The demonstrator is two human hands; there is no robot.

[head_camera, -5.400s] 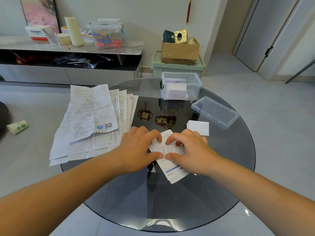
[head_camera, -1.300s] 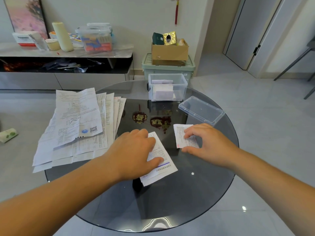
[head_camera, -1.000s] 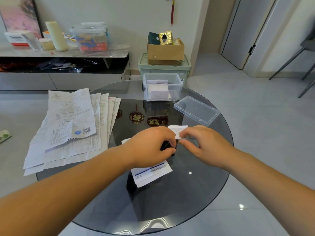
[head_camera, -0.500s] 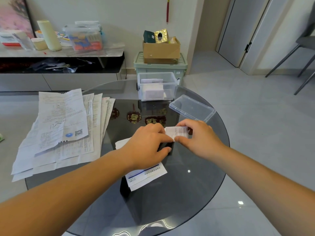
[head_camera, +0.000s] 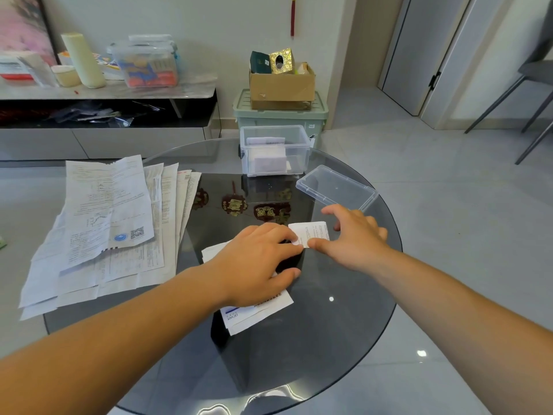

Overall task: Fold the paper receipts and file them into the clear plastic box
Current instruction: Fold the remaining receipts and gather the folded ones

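A small folded receipt (head_camera: 312, 233) sits just above the round glass table (head_camera: 329, 348), pinched between both hands. My left hand (head_camera: 257, 262) grips its left edge with the fingertips, and my right hand (head_camera: 353, 238) holds its right side, thumb under the near edge. Beneath my left hand lies a larger folded receipt (head_camera: 257, 313) with blue print. The clear plastic box (head_camera: 275, 151) stands open at the table's far edge with several folded papers inside. A spread pile of unfolded receipts (head_camera: 110, 223) covers the table's left side.
The box's clear lid (head_camera: 336, 188) lies upside down to the right of the box, just beyond my right hand. Behind the table stand a green bin with a cardboard box (head_camera: 282, 85) and a low cabinet (head_camera: 104, 115) carrying containers. A chair (head_camera: 532, 82) is at far right.
My right hand picked up the small folded receipt from the right; my left hand left the larger receipt's top and joined it. Both hands now pinch the small receipt.
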